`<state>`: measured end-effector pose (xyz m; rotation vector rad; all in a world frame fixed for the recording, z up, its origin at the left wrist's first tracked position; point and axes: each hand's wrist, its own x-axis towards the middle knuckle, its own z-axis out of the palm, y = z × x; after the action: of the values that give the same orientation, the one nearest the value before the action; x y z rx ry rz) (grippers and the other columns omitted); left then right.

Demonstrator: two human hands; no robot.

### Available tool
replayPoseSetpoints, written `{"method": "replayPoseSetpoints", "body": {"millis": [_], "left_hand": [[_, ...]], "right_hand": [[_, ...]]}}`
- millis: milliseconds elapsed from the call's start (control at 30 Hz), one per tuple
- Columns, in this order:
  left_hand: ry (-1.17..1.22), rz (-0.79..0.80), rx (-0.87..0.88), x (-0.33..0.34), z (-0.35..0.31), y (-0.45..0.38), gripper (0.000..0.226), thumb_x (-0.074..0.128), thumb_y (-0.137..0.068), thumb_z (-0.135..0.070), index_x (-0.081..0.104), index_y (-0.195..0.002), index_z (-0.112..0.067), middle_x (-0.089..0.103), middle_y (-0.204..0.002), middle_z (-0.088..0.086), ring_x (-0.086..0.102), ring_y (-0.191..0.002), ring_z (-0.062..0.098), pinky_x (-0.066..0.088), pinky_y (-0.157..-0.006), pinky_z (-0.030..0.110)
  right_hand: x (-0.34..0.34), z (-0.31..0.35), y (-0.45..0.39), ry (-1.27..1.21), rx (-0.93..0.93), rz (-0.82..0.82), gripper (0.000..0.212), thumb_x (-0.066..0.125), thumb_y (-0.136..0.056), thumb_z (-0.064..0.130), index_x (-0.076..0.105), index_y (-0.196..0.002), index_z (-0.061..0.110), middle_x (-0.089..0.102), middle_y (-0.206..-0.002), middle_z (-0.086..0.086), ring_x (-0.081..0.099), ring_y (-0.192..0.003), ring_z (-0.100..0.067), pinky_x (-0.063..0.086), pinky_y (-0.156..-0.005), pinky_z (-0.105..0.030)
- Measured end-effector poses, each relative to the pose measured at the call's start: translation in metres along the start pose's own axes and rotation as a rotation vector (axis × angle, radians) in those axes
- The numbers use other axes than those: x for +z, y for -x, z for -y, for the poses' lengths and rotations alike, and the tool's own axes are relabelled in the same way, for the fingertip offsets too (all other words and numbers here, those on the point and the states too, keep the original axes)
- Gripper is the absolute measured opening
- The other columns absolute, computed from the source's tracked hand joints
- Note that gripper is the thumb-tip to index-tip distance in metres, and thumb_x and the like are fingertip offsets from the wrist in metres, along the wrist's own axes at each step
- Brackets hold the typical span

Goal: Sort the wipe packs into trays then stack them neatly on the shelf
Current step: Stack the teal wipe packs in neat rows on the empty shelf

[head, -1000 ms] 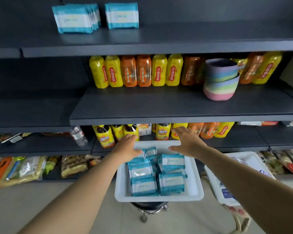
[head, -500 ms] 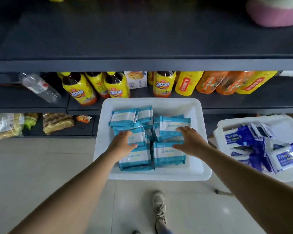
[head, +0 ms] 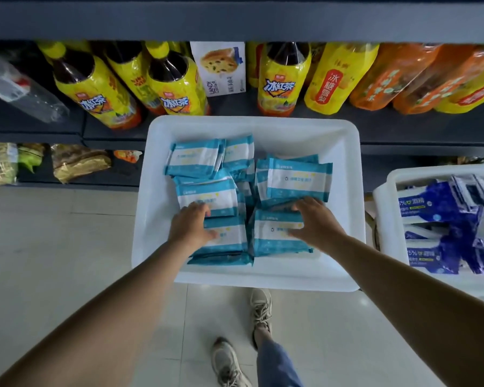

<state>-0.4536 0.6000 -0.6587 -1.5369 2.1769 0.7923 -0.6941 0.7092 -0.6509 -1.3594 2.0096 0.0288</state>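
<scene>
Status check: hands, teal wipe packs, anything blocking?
Left hand and right hand both gripping teal wipe packs in white tray. Packs not yet lifted. Second tray of blue packs to the right; nothing blocking.

Both hands reach into a white tray (head: 157, 219) of teal wipe packs (head: 298, 178): the left hand (head: 192, 227) and right hand (head: 317, 223) grip packs near its front edge.
</scene>
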Motion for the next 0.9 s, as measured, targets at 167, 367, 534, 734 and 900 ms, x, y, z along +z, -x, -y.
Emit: {"method": "replayPoseSetpoints", "body": {"millis": [167,367,534,734,900], "left_hand": [[-0.052,0.057,-0.013,-0.001,0.000,-0.005,0.040,0.077,-0.073,-0.040,0.065,-0.101,-0.015,0.059,-0.112,0.002,0.054,-0.103,0.022,0.044,-0.084,0.032],[0.130,0.194,-0.089,-0.009,0.006,-0.006,0.031,0.082,-0.071,-0.029,0.059,-0.086,-0.015,0.061,-0.090,0.000,0.055,-0.079,0.017,0.040,-0.061,0.025],[0.420,0.210,-0.198,-0.007,0.019,-0.001,0.036,0.085,-0.067,-0.016,0.067,-0.098,-0.008,0.068,-0.099,0.005,0.063,-0.090,0.021,0.051,-0.080,0.030],[0.791,0.097,-0.281,-0.006,0.011,0.018,0.028,0.082,-0.070,-0.010,0.068,-0.095,-0.013,0.070,-0.096,0.003,0.066,-0.090,0.020,0.052,-0.080,0.030],[0.923,0.009,-0.267,-0.020,-0.004,0.030,0.023,0.079,-0.072,-0.008,0.067,-0.091,-0.014,0.070,-0.090,0.002,0.066,-0.084,0.019,0.053,-0.073,0.029]], "right_hand": [[0.003,-0.003,0.000,-0.105,0.043,0.047,0.045,0.076,-0.077,0.025,0.056,-0.117,0.017,0.056,-0.121,0.001,0.047,-0.109,-0.016,0.045,-0.092,-0.029],[-0.005,-0.013,-0.003,-0.239,0.184,0.236,0.050,0.080,-0.072,0.019,0.063,-0.119,0.014,0.063,-0.115,-0.002,0.057,-0.093,-0.017,0.049,-0.073,-0.024],[-0.011,-0.013,0.003,-0.330,0.245,0.274,0.047,0.077,-0.074,0.009,0.064,-0.119,0.008,0.060,-0.108,-0.001,0.055,-0.097,-0.020,0.054,-0.082,-0.029],[-0.012,-0.009,0.015,-0.696,0.362,0.110,0.034,0.076,-0.075,0.006,0.067,-0.108,0.007,0.061,-0.101,0.002,0.056,-0.086,-0.019,0.049,-0.061,-0.024],[-0.025,0.006,0.028,-0.931,0.351,0.005,0.033,0.072,-0.077,-0.003,0.066,-0.107,0.008,0.060,-0.099,0.004,0.057,-0.091,-0.021,0.051,-0.062,-0.026]]}}
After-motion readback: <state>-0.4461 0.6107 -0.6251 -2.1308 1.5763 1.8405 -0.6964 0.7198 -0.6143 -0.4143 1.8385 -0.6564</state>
